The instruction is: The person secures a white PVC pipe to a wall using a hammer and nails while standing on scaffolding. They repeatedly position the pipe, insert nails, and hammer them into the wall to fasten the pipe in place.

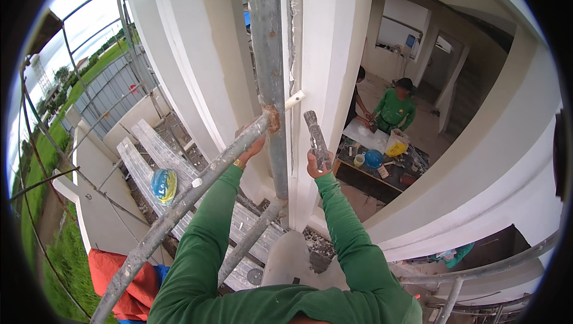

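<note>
My left hand (255, 146) is raised behind a grey diagonal scaffold pipe (203, 177), a gold band at its wrist. The pipe hides most of its fingers, so I cannot tell what they hold. Just right of the upright scaffold pole (267, 43), a short white stick with a hole near its end (295, 99) pokes out; its other end is hidden. In my right hand (320, 164), closed around its lower part, stands a narrow dark-grey tool smeared with plaster (316, 134). That tool is upright in front of the white wall edge (325, 73), apart from the stick.
Scaffold planks (173, 169) lie below left, bearing a blue-and-yellow ball-like object (163, 185). Through the opening at right, a person in green (396, 109) and another person stand by a cluttered table (388, 183). Red cloth (128, 282) hangs at lower left.
</note>
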Demonstrator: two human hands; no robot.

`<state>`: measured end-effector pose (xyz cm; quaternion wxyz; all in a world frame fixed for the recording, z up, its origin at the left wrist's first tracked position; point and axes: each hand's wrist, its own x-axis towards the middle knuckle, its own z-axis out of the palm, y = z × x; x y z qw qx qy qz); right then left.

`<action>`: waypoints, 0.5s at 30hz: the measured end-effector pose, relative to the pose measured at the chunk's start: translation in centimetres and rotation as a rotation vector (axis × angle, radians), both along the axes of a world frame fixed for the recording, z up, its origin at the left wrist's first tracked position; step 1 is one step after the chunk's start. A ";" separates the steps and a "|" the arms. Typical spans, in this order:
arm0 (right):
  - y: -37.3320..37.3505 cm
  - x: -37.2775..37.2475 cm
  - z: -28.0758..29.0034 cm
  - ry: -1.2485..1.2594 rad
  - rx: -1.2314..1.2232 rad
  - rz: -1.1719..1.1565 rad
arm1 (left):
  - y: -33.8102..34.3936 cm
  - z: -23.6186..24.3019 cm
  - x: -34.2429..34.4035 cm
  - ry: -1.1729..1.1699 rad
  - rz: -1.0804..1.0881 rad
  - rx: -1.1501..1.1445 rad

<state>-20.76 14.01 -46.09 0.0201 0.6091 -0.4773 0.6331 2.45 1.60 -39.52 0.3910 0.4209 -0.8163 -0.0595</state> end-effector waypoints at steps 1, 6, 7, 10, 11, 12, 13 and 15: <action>-0.7 0.7 0.2 0.018 0.024 0.057 | -2.7 -1.9 1.4 0.012 -0.013 0.031; 0.7 -0.4 1.1 -0.024 0.286 -0.122 | 0.3 0.8 -0.1 -0.150 0.020 0.124; 1.0 -0.4 1.0 -0.026 0.213 -0.115 | 0.6 0.6 0.0 -0.116 0.012 0.090; 0.6 0.6 2.3 0.020 -0.014 -0.079 | 1.3 1.8 0.2 -0.055 0.014 0.042; 0.6 0.2 2.5 0.035 0.025 -0.095 | 2.1 2.8 -0.4 -0.064 0.017 0.084; 0.0 -0.3 2.5 0.033 0.233 -0.130 | 2.3 2.5 -0.4 -0.088 0.022 0.095; -0.1 -0.7 2.3 0.032 0.442 -0.164 | 2.7 2.1 -0.5 -0.113 0.026 0.109; -0.1 -0.6 2.4 0.033 0.369 -0.123 | 1.5 2.2 0.1 -0.132 0.036 0.037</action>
